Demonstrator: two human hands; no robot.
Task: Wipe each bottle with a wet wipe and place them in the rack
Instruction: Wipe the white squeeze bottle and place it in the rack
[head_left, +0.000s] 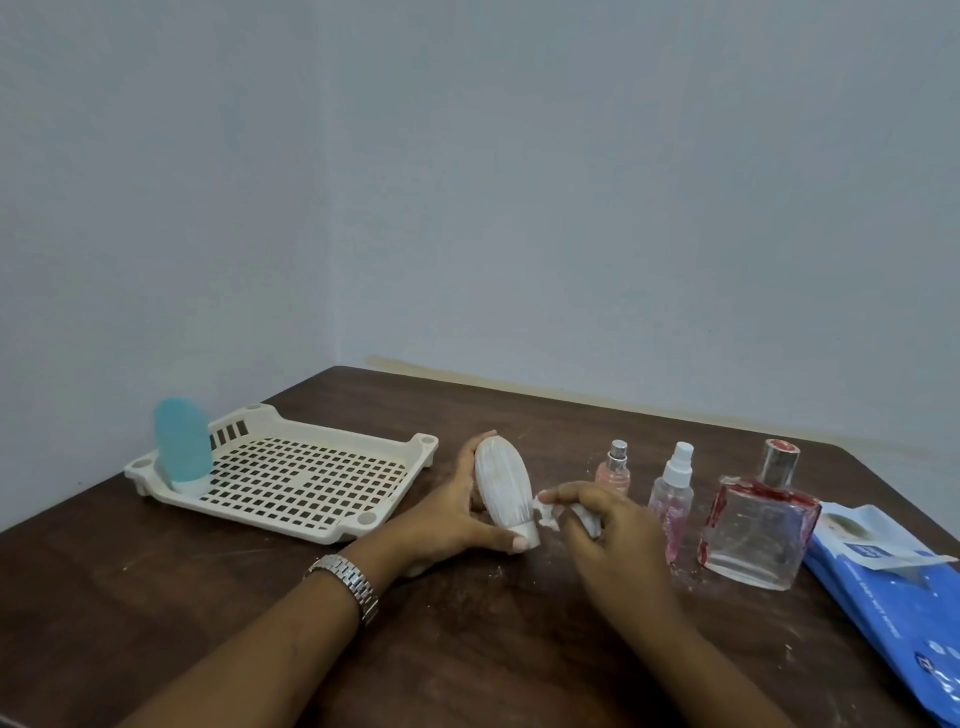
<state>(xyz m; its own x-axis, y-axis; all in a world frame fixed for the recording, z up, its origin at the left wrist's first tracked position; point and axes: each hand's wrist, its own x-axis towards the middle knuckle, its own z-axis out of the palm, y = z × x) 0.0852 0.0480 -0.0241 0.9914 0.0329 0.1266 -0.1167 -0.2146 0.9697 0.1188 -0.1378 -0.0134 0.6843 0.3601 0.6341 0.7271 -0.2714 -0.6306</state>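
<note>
Left hand is curled round the white bottle, right hand round the wipe — blue bottle is set in the rack, three bottles probably left.

Left hand holds white bottle; right hand pinches wipe

Your light is soft, even and rather dim, with a cool blue cast. The dark brown wooden table carries only faint shade beside your forearms. Everything is slightly soft: the white ribbed plastic bottle in your left hand looks washed out, and the crumpled white wet wipe in your right hand lacks detail. Wide-angle bending stretches the blue wet-wipe packet at the right edge.
</note>
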